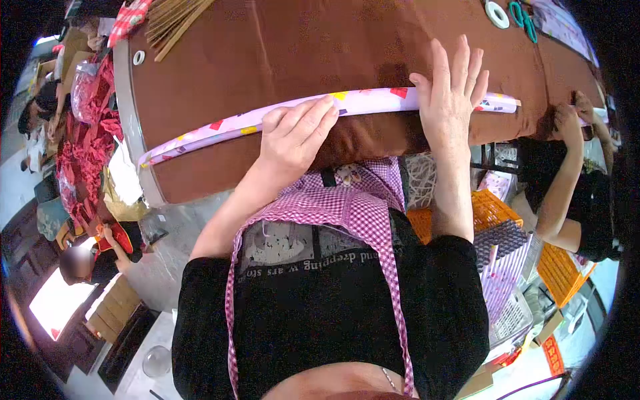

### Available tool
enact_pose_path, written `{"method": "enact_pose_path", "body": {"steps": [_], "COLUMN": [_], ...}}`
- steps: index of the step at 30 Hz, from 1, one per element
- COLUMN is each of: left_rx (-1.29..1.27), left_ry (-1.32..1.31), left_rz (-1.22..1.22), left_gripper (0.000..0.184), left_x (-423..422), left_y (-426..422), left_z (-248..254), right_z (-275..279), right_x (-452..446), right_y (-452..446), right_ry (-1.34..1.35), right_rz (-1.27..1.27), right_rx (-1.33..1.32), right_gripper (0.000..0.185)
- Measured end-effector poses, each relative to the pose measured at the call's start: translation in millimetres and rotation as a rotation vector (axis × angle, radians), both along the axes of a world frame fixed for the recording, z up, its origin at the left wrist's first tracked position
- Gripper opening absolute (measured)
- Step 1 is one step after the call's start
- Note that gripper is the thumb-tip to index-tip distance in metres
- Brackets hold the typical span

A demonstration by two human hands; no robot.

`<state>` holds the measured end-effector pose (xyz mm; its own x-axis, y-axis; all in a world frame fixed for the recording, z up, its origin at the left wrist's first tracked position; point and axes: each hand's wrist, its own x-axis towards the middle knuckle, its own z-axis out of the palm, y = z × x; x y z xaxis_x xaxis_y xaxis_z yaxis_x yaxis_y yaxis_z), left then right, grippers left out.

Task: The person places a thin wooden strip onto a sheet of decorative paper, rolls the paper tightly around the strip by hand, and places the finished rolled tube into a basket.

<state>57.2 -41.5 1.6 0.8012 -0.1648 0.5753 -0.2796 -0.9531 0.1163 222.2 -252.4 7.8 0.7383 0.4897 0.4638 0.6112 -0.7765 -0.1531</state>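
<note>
A long narrow roll of lilac patterned material (373, 101) lies across the brown-covered table, with yellow, red and dark shapes on it. My left hand (298, 137) has its fingers pressed together over the roll's middle, fingertips curled onto it. Farther right, my right hand (451, 97) lies over the roll with its fingers spread and pointing away from me. A thin pale stick end shows at the roll's right tip.
Thin brown sticks (175, 23) and a white tape ring (139, 58) are at the table's far left. Another white ring (497, 15) and green-handled scissors (523, 21) lie at the upper right. A co-worker's hands (570, 123) are at the right edge. Orange crates (493, 217) stand below.
</note>
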Motion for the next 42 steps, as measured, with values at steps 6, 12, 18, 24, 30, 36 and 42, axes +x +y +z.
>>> {"method": "enact_pose_path", "body": {"steps": [6, 12, 18, 24, 30, 36, 42], "left_rx": [-0.039, -0.079, -0.094, -0.047, -0.015, 0.005, 0.06], "left_ry": [-0.012, -0.034, -0.053, -0.014, -0.031, -0.045, -0.008], "left_rz": [0.014, 0.009, 0.013, 0.021, 0.034, 0.011, 0.004], "left_gripper": [0.027, 0.025, 0.022, 0.023, 0.023, 0.026, 0.032], "left_x": [3.6, 5.7, 6.1, 1.9, 5.6, 5.4, 3.3], "left_y": [-2.3, -2.2, -3.1, 0.4, -4.2, -2.8, -2.4], "left_z": [1.6, 1.4, 2.2, 3.1, 0.5, -2.3, -1.2], "right_z": [14.6, 5.4, 29.3, 6.9, 35.4, 58.5, 4.9], "right_x": [-14.1, -31.0, -24.5, -32.5, 36.0, 19.2, -33.2], "right_y": [33.1, 56.9, 39.1, 43.8, -24.0, 27.1, 83.1], "right_ry": [-0.027, 0.03, 0.091, 0.048, -0.016, 0.002, -0.007], "right_rz": [0.175, 0.31, 0.35, 0.342, 0.071, -0.076, 0.314], "right_rx": [0.053, 0.001, 0.022, -0.022, 0.241, 0.037, 0.149], "right_gripper": [0.07, 0.09, 0.1, 0.096, 0.082, 0.072, 0.079]}}
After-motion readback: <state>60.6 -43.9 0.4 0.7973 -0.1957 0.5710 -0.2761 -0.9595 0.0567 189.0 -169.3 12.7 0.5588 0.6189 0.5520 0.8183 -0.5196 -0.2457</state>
